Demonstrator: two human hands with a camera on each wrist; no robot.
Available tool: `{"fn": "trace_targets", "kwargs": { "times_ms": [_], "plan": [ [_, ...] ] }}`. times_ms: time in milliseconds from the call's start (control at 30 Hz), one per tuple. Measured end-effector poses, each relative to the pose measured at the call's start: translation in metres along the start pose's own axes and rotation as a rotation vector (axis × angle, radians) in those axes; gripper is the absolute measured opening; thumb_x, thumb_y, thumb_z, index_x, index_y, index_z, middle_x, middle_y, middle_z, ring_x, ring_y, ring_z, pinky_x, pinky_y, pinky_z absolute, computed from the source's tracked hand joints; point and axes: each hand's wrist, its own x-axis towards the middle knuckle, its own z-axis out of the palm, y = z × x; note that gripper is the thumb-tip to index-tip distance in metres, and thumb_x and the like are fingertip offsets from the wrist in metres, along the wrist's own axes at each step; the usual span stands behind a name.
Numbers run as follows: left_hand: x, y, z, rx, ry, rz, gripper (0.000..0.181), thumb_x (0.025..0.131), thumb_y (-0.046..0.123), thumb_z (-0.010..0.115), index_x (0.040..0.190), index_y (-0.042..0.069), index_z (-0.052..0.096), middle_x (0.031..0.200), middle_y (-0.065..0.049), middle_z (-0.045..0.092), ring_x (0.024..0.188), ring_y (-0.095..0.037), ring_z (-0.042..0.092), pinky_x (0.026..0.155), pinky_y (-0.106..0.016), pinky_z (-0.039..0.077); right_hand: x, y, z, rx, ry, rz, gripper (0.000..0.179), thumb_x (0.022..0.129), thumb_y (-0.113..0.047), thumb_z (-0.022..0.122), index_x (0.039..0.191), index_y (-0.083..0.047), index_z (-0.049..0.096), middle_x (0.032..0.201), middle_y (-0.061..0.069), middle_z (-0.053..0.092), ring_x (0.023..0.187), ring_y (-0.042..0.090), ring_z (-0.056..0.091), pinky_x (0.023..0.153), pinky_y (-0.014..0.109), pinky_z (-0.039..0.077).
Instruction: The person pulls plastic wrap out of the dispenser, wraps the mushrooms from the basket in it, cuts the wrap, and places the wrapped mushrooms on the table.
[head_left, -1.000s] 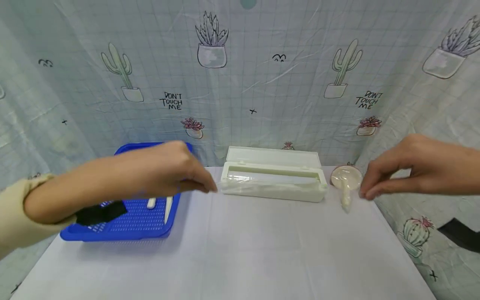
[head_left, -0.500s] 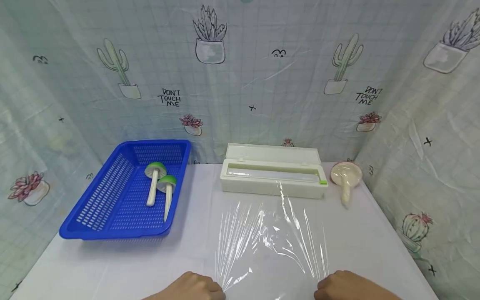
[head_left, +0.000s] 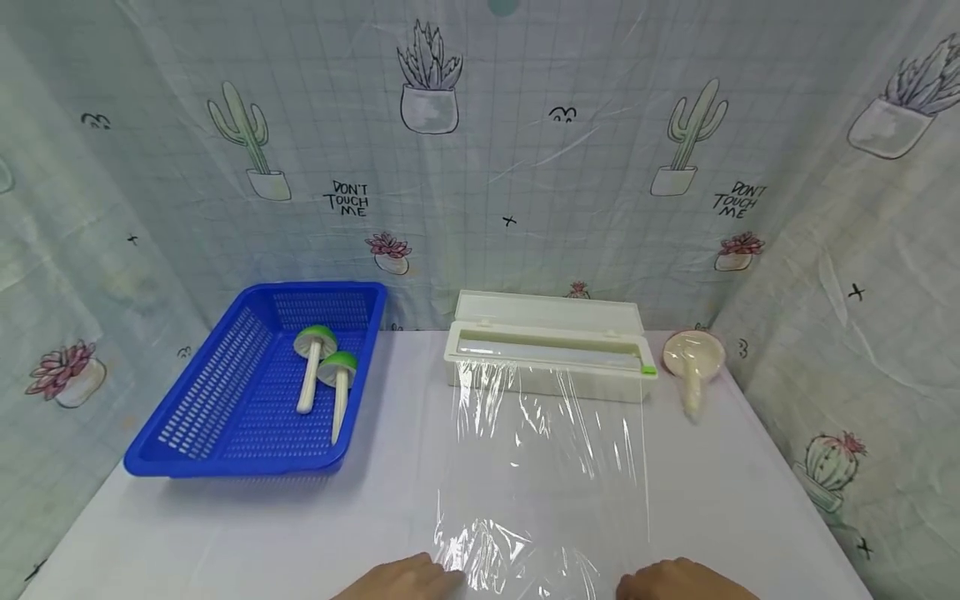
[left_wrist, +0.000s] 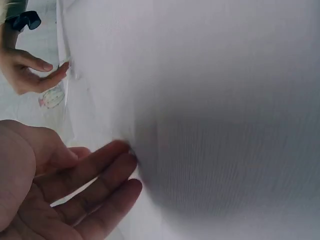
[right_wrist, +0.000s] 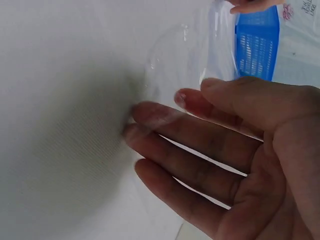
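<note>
A sheet of clear cling film point(head_left: 540, 492) stretches from the white wrap dispenser point(head_left: 551, 382) toward the near side of the white table. At its near left corner my left hand point(head_left: 408, 578) pinches the film between thumb and index finger, the other fingers extended point(left_wrist: 75, 185). My right hand point(head_left: 678, 581) pinches the near right corner, and the film point(right_wrist: 185, 60) shows around its fingertips in the right wrist view. The sheet is wrinkled and shiny near the hands. The dispenser's lid stands up, with the roll point(head_left: 547, 353) lying inside.
A blue plastic basket point(head_left: 142, 454) on the left holds two toy mushrooms with green caps point(head_left: 315, 342). Right of the dispenser lies a pale mushroom-shaped piece point(head_left: 693, 362) that looks film-wrapped. A printed curtain point(head_left: 480, 150) closes off the back and sides.
Both hands came from beside the dispenser to the near edge, drawing film out. Since half a second ago they have moved slightly inward, and the film has gone slacker near them.
</note>
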Motion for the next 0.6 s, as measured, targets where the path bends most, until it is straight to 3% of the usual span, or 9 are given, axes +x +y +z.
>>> {"fn": "trace_targets", "kwargs": {
  "times_ms": [33,100,200,267,300,467,600],
  "plan": [
    [0.000,0.000,-0.003,-0.030,-0.012,-0.042,0.047,0.098,0.052,0.061,0.114,0.009,0.071,0.084,0.010,0.067,0.077,0.007,0.052,0.067,-0.010,0.048,0.000,0.000,-0.003,0.043,-0.019,0.018,0.017,0.093,-0.028,0.072,0.097,-0.013,0.070,0.076,-0.022,0.063,0.066,-0.014,0.049,0.055,0.006,0.040],
    [0.002,-0.002,-0.007,-0.074,0.011,-0.075,0.040,0.098,0.043,0.065,0.115,0.007,0.068,0.083,0.011,0.066,0.076,0.006,0.054,0.067,-0.013,0.051,0.000,-0.001,-0.007,0.126,-0.040,0.079,0.020,0.094,-0.027,0.072,0.104,-0.011,0.066,0.074,-0.024,0.060,0.062,-0.014,0.047,0.055,0.007,0.040],
    [0.006,-0.010,-0.010,-0.010,0.136,-0.015,0.028,0.091,0.022,0.077,0.113,0.008,0.067,0.091,0.008,0.064,0.083,0.002,0.057,0.074,-0.013,0.052,0.002,-0.001,-0.009,0.131,-0.040,0.104,0.021,0.092,-0.026,0.073,0.105,-0.011,0.065,0.069,-0.024,0.053,0.060,-0.010,0.044,0.055,0.009,0.040],
    [0.008,-0.017,-0.009,0.059,0.229,0.016,0.034,0.082,0.012,0.083,0.112,0.010,0.067,0.101,0.005,0.063,0.092,-0.004,0.058,0.081,-0.013,0.051,0.005,-0.002,-0.008,0.126,-0.022,0.130,0.017,0.091,-0.026,0.074,0.099,-0.014,0.066,0.067,-0.025,0.046,0.059,-0.009,0.042,0.054,0.011,0.039],
    [0.008,-0.021,-0.007,0.087,0.248,0.014,0.040,0.080,0.016,0.086,0.114,0.012,0.067,0.109,0.003,0.063,0.100,-0.009,0.058,0.085,-0.017,0.052,0.006,-0.002,-0.006,0.125,-0.016,0.147,0.014,0.091,-0.026,0.074,0.095,-0.016,0.066,0.067,-0.025,0.044,0.060,-0.009,0.041,0.054,0.012,0.039],
    [0.006,-0.033,-0.005,0.102,0.149,-0.088,0.061,0.078,0.043,0.085,0.128,0.017,0.062,0.133,0.000,0.054,0.120,-0.019,0.050,0.094,-0.038,0.052,0.005,0.000,0.002,0.019,0.019,0.145,0.019,0.088,-0.026,0.074,0.079,-0.023,0.058,0.069,-0.025,0.036,0.062,-0.009,0.036,0.054,0.014,0.036],
    [0.007,-0.036,-0.006,0.065,0.064,-0.155,0.058,0.083,0.050,0.079,0.129,0.020,0.063,0.135,0.004,0.054,0.124,-0.018,0.049,0.098,-0.041,0.050,0.003,0.003,0.007,-0.030,0.030,0.141,0.021,0.090,-0.032,0.073,0.079,-0.023,0.059,0.072,-0.025,0.037,0.065,-0.009,0.035,0.055,0.014,0.036]
  ]
}}
